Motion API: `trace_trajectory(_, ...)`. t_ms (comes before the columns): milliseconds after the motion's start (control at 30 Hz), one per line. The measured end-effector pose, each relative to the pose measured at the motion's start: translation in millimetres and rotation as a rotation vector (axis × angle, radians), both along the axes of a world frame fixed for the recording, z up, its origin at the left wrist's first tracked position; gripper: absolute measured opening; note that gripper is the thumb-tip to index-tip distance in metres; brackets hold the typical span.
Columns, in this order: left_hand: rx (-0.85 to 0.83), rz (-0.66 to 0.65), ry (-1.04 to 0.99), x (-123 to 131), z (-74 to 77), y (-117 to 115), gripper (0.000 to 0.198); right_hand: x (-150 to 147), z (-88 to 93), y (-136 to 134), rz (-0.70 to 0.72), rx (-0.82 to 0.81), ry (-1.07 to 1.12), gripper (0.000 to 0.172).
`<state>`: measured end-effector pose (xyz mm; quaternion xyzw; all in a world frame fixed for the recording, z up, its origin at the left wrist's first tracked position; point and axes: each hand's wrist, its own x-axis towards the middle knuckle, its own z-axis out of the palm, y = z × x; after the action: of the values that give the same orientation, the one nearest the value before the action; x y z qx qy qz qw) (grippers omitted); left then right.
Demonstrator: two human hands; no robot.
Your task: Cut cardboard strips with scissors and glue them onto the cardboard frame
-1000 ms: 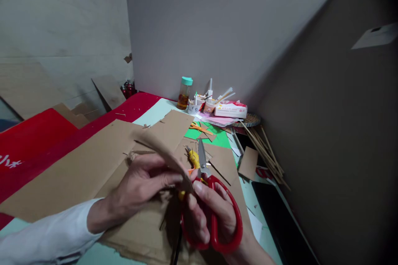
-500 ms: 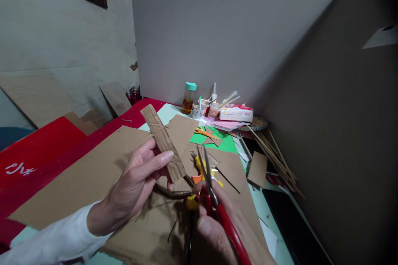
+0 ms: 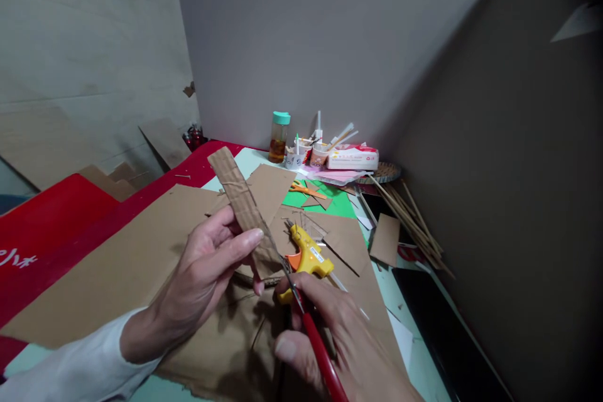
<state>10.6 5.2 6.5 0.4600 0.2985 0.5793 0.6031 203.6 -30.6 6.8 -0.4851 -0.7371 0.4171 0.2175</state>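
Note:
Between thumb and fingers, my left hand (image 3: 207,264) grips a narrow cardboard strip (image 3: 235,188), which slants up and to the left. My right hand (image 3: 334,320) is wrapped round red-handled scissors (image 3: 315,339). Their blades reach the strip's lower right edge; whether they cut into it I cannot tell. Under the hands, a dark-edged curved piece (image 3: 245,279) is mostly hidden. A yellow hot glue gun (image 3: 311,251) with an orange trigger lies just beyond my right hand, on the cardboard.
Large cardboard sheets (image 3: 117,257) cover the table. Orange scissors (image 3: 308,190) rest on green paper (image 3: 346,204). A lidded bottle (image 3: 279,138), paper cups (image 3: 319,156) and a tissue pack (image 3: 353,157) stand at the back. Wooden sticks (image 3: 414,226) and a black panel (image 3: 438,326) lie to the right.
My right hand has moved left with the scissors, bringing the blades from apart to the strip's edge. More of the glue gun shows. The view has shifted slightly.

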Motion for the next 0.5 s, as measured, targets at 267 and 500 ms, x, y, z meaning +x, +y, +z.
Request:
trace_trajectory(267, -0.003, 0.053, 0.012, 0.0, 1.1, 1.3, 0.018, -1.1, -0.2, -0.6, -0.026, 0.029, -0.024, 0.043)
trace_trajectory(500, -0.033, 0.03, 0.014, 0.3, -1.5, 2.7, 0.019, -0.6, -9.1, 0.1, -0.017, 0.042, -0.025, 0.031)
